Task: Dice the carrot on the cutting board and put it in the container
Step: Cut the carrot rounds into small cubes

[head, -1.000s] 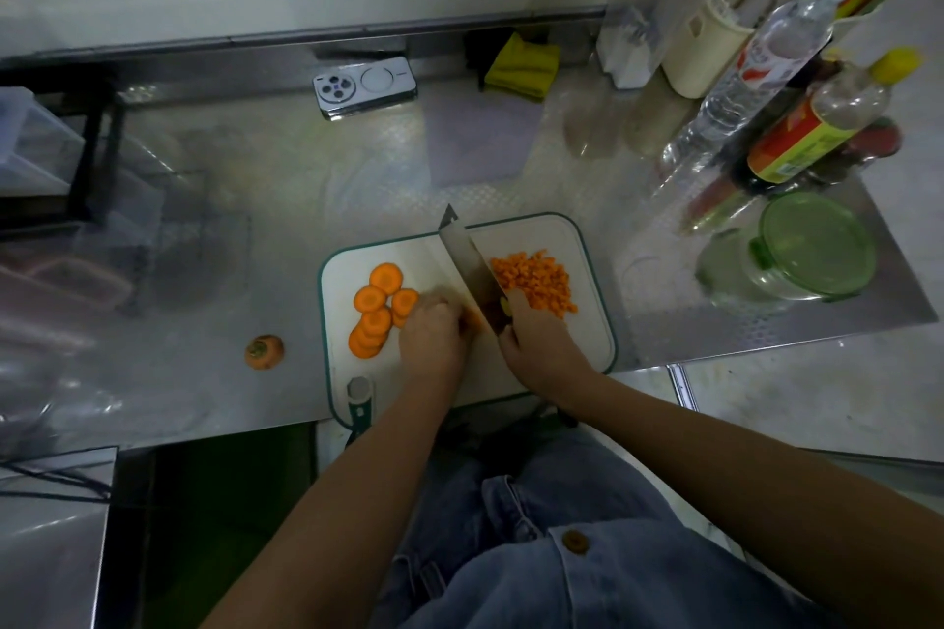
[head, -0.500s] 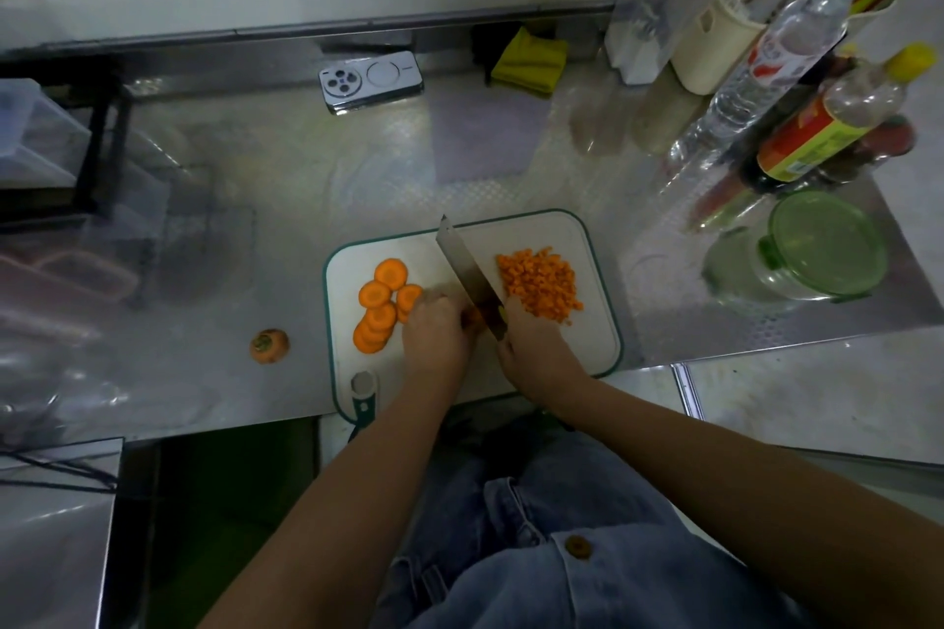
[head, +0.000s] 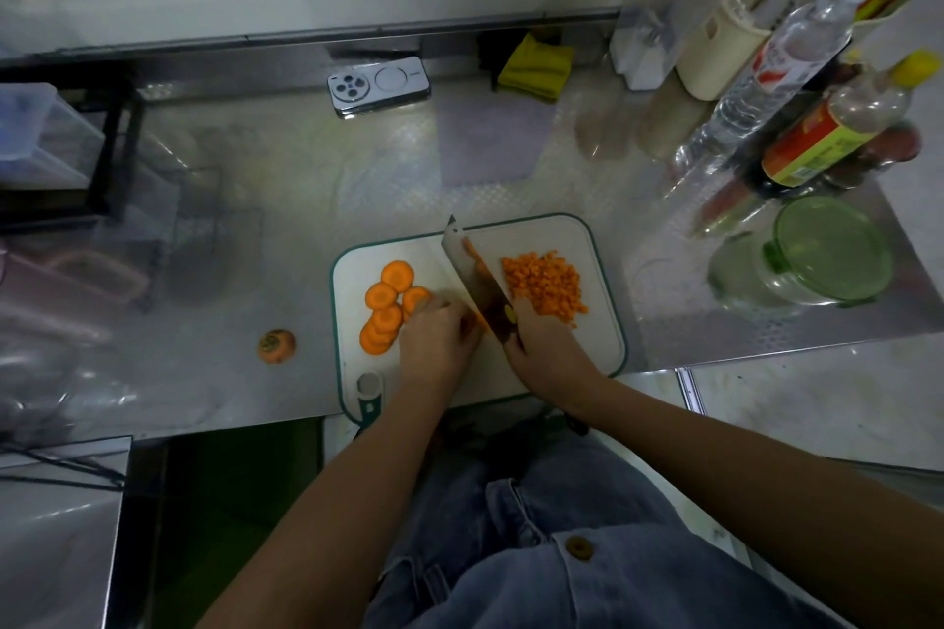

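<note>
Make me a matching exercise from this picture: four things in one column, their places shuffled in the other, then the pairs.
Column one: 1 carrot slices; 2 diced carrot; 3 carrot stub; 4 phone.
Column two: A on the steel counter, left of the cutting board; B at the counter's far edge; C on the board, left of the knife; D on the board, right of the knife.
Pairs: 1-C, 2-D, 3-A, 4-B.

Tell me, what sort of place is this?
Most likely a home kitchen worktop: a cutting board with carrot slices and diced carrot, a knife in the right hand, and sauce bottles on the steel counter.
</note>
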Motion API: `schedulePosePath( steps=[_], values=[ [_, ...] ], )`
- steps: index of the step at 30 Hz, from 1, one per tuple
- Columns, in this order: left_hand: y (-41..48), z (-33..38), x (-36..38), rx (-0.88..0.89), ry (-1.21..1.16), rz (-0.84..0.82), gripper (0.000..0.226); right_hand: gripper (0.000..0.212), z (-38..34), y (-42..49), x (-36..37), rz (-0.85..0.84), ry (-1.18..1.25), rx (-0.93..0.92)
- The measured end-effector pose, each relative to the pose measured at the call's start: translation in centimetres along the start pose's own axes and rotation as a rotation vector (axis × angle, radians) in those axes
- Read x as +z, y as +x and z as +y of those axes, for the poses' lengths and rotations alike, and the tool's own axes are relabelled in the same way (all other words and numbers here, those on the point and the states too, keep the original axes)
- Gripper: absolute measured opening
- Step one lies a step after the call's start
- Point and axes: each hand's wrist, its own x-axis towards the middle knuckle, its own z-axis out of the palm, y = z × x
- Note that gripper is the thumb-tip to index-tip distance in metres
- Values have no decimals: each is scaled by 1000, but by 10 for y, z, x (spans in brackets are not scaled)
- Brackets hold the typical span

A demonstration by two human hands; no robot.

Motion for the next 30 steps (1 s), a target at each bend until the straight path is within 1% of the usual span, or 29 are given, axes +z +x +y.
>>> schedulePosePath(
  steps=[7,10,13,18,21,24,30],
  values=[
    [5,-1,9,-70,-17,-24,17,35,-3,0,13,-26,-23,71],
    [6,-3,11,-80,-17,-44,20,32,-5,0,16,-22,-12,76],
    [7,-2,11,-109,-21,-56,21,33,-6,3,13,3,-5,51],
    [5,0,5,-90,-68,-17,15,28,-6,12,5,51,21,44],
    [2,-5,5,-109,-113,-3,21,28,-7,10,-1,42,12,34],
    [-1,-10,7,-108,-141,6,18,23,-7,4,-2,15,22,13],
    [2,-12,10,-112,-102,-9,12,41,-8,1,8,-9,0,22]
  ],
)
